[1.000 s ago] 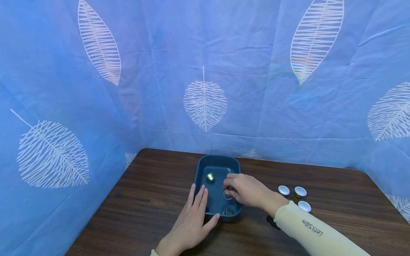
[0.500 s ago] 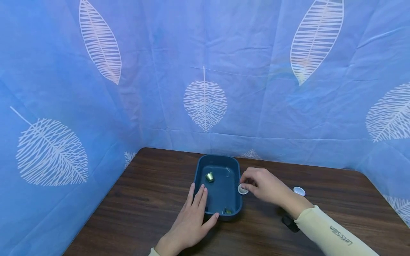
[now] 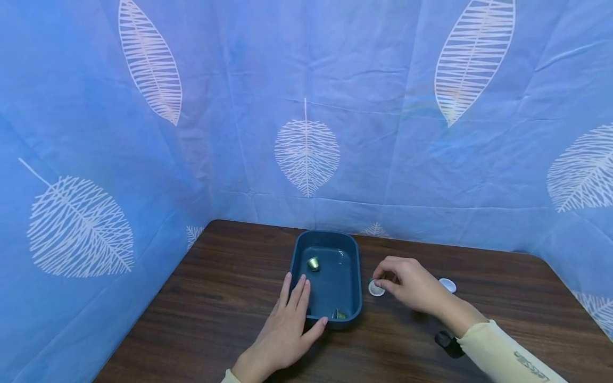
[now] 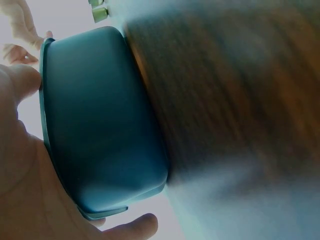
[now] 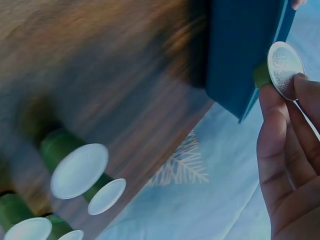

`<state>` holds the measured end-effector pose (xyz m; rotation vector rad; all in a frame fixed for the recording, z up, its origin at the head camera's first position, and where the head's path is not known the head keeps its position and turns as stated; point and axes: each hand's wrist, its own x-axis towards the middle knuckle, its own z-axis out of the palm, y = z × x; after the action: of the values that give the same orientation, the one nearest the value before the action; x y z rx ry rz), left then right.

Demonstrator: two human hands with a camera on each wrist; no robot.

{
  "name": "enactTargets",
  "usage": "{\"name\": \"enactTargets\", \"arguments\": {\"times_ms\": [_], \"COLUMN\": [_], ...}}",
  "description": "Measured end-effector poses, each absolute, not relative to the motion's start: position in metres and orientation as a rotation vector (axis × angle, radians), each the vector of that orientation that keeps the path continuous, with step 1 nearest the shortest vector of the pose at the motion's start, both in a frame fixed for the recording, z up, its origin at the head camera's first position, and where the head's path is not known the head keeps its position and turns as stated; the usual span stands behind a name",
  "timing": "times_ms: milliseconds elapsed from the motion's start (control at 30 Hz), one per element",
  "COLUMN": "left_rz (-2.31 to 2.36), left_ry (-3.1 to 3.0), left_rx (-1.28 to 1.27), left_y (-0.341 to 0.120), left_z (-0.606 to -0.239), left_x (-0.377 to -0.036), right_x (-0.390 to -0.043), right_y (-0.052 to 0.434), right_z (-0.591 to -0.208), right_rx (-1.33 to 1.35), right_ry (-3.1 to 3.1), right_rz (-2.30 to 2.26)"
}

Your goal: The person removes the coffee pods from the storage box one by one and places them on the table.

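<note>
Between the thumb and fingers of my right hand (image 3: 411,283) is a green coffee capsule (image 5: 284,72), pinched with its silvery lid tilted up. It is just off the right side of a dark blue bin (image 3: 330,290). My left hand (image 3: 283,336) lies on the bin's near left corner, straight fingers over the left rim and thumb along the near rim. Inside the bin, one gold-green capsule (image 3: 313,264) lies on its side towards the back left, and another capsule (image 3: 338,314) is by the near wall.
Several green capsules stand lid-up on the wooden table (image 3: 230,287) at the right; one capsule (image 5: 80,171) shows large in the right wrist view. In the head view my right hand and forearm hide most of them. A blue leaf-print cloth (image 3: 373,159) hangs behind.
My right hand has lifted the capsule out of the bin and carried it over the right rim, further to the right. The left hand has stayed on the bin.
</note>
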<state>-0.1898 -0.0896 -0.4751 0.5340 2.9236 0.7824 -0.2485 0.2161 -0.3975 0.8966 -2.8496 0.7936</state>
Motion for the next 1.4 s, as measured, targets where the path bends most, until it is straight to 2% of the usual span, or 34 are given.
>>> {"name": "enactTargets", "arguments": {"times_ms": [767, 1400], "left_rz": [0.802, 0.799], "left_ry": [2.908, 2.926], "left_rx": [0.530, 0.543], "left_y": [-0.089, -0.089], "left_z": [-0.476, -0.475], "left_x": [-0.190, -0.189], "right_x": [-0.233, -0.218], "right_y": [0.241, 0.247], "right_z": [-0.426, -0.445], "right_rx": [0.918, 0.889], "right_ry": [-2.984, -3.045], "right_rz": [1.056, 1.058]}}
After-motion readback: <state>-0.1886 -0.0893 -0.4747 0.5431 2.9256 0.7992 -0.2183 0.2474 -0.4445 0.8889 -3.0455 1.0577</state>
